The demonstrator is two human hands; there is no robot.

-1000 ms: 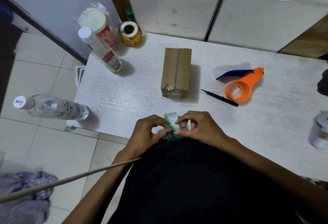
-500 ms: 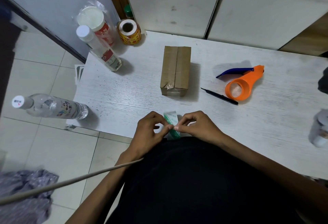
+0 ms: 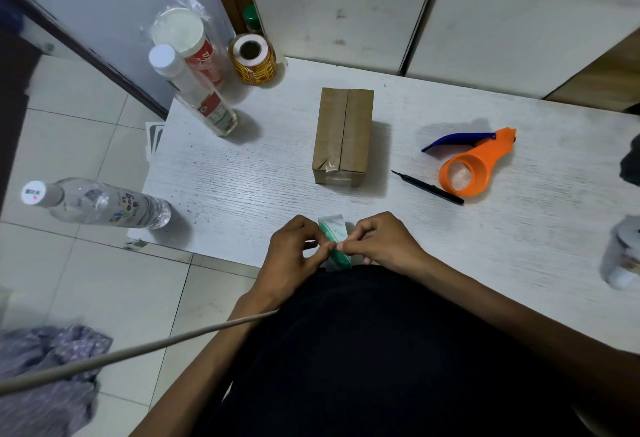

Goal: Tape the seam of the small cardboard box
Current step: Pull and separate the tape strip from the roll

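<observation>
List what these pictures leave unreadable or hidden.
- Head view: green-and-white packet, lower end behind the left hand and right hand; print too small.
- Blurred white object at the right edge: unidentifiable.
- Dark item, cut by the right edge.
- Orange tape dispenser: tape unclear.

From my feed, both arms are bare from the lower edge of the frame up to the wrists, no sleeves showing. The left hand [image 3: 294,256] and right hand [image 3: 381,246] wear no gloves, rings, or watch that I can see. A plain black garment [image 3: 381,350] covers the torso, filling the lower centre of the frame, without visible print or seams.
</observation>
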